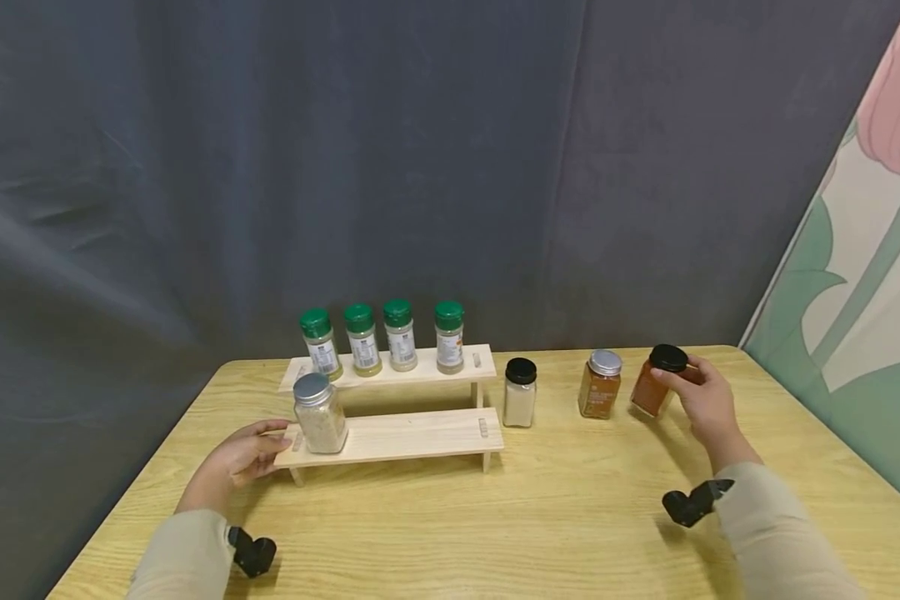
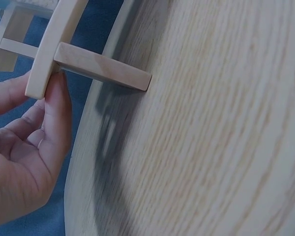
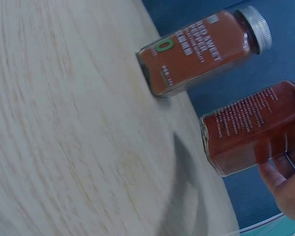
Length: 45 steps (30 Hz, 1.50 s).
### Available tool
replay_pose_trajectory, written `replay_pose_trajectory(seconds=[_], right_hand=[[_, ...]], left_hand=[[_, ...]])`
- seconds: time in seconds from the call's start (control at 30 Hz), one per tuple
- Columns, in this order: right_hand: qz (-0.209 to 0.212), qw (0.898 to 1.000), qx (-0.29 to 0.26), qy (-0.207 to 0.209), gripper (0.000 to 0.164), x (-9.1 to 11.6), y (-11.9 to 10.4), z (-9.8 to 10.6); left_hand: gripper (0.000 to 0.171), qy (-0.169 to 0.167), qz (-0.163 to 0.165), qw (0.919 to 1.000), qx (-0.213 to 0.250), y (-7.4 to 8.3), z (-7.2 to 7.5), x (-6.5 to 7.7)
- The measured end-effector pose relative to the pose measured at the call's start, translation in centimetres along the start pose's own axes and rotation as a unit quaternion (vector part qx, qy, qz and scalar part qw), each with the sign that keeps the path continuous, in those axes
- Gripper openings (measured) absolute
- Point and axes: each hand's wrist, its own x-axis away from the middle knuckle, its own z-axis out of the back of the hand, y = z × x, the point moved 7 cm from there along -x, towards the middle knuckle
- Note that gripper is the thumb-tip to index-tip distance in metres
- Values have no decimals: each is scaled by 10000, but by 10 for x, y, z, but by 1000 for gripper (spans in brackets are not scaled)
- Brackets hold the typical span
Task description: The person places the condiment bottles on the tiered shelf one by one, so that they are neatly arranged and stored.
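Note:
At the right, my right hand [image 1: 708,406] grips a square glass spice jar [image 1: 649,392] with a black lid and red-brown powder. In the right wrist view this jar [image 3: 250,125] leans, its base raised off the table. Beside it stands a silver-lidded jar of orange-red powder [image 3: 196,54]. My left hand [image 1: 243,454] pinches the left end of a two-step wooden rack [image 1: 412,435], thumb on one side of the board and fingers on the other. Close to that hand, a silver-lidded jar with pale contents [image 1: 321,421] stands on the lower step.
Several green-capped seasoning bottles [image 1: 402,346] line the rack's upper step. Just right of the rack stands a black-lidded jar of whitish powder [image 1: 520,402]. Everything is on a light wooden table [image 1: 450,533], with a dark curtain [image 1: 420,167] behind its far edge.

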Motion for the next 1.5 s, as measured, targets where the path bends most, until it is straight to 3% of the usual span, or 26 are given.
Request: replay_pose_trajectory(seconds=[0.23,0.37,0.5,0.6,0.73,0.9,1.17,1.5], right_hand=[[2,9993,-185,340,67,7,-4,13],[148,9981,-492,330,54,10,-3,17],[248,9957,-822,348,49,-5,20,18],[281,9948,-910,359,49,-5,22,18],[398,9924,-1150,201,47,14,-6,14],[827,9774,-1942,-136,39,23,-23,3],[1169,9819,-1386,-546,33,62,-73,-24],[1284,9675,-1955,-960,32,74,-90,-59]], left_hand=[[58,-123,-23,9999,7,1,0,3],[58,-168,-57,9998,65,1,1,1],[59,-160,-55,9998,58,2,1,1],[58,-187,-42,9998,66,2,-1,1],[57,-195,-40,9997,154,2,-3,0],[56,-160,-69,9993,328,2,-4,0],[54,-153,-43,9989,451,1,-2,1],[60,-181,0,9991,381,1,-3,1]])
